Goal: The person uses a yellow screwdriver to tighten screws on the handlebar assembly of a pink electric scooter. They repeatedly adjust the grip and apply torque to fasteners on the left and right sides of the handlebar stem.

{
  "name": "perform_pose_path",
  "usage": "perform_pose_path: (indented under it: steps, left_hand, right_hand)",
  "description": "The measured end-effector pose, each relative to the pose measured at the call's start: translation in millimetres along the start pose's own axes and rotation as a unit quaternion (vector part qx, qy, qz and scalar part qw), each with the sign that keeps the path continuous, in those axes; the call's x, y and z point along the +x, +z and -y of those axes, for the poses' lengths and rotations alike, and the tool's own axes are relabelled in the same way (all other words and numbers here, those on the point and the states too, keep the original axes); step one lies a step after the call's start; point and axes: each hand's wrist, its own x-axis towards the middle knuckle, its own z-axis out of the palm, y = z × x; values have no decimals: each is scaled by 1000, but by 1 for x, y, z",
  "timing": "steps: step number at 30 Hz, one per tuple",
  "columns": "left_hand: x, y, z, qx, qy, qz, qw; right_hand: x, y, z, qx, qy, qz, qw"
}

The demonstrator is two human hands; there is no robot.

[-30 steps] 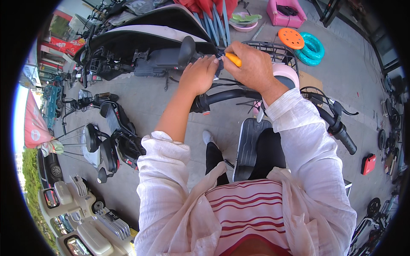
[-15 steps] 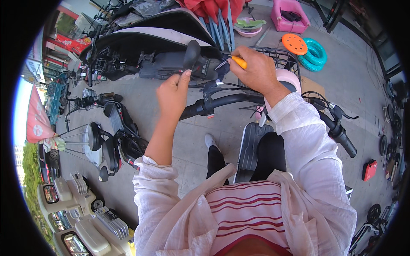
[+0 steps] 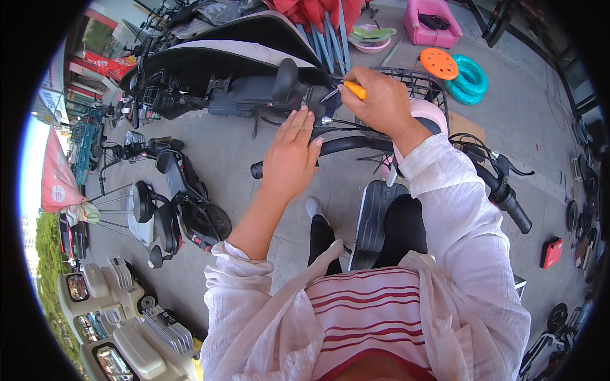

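Note:
My right hand [image 3: 381, 98] is closed around a tool with an orange-yellow handle [image 3: 355, 89], above the front of a pink scooter or bike. Its working end cannot be made out. My left hand [image 3: 289, 152] lies over the left part of the black handlebar [image 3: 346, 146], fingers stretched out and close together, thumb apart. The left grip end [image 3: 257, 169] sticks out beside my wrist. Cables run across the bar between my hands. A wire basket [image 3: 422, 86] sits past my right hand, next to the pink front panel [image 3: 428, 114]. The right grip [image 3: 513, 213] is untouched.
A parked black scooter [image 3: 254, 95] stands close beyond the handlebar. Another dark scooter [image 3: 184, 190] is at left, beige vehicles [image 3: 127, 324] at lower left. Farther back are a pink armchair [image 3: 433, 25], an orange disc [image 3: 438, 64] and teal rings [image 3: 469, 79]. A red case [image 3: 551, 253] lies at right.
My left hand was closed with its thumb up, farther left. It has moved right over the handlebar and its fingers have straightened. My right hand keeps the tool in nearly the same place.

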Motion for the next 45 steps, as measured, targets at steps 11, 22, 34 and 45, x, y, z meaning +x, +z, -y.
perform_pose_path:
  steps: [11, 22, 34, 45]
  left_hand:
    - [-18, -6, -13, -27, -55, 25, 998]
    - [-38, -11, -16, -19, -51, 53, 997]
    - [31, 12, 61, -298, -219, 195, 908]
    - [23, 21, 60, -291, -138, 109, 940]
  right_hand:
    - [1, 3, -1, 8, -17, -1, 1000]
    - [0, 0, 3, 18, -19, 2, 1000]
    - [1, 1, 3, 5, -3, 12, 1000]
    - [4, 0, 4, 7, -7, 16, 1000]
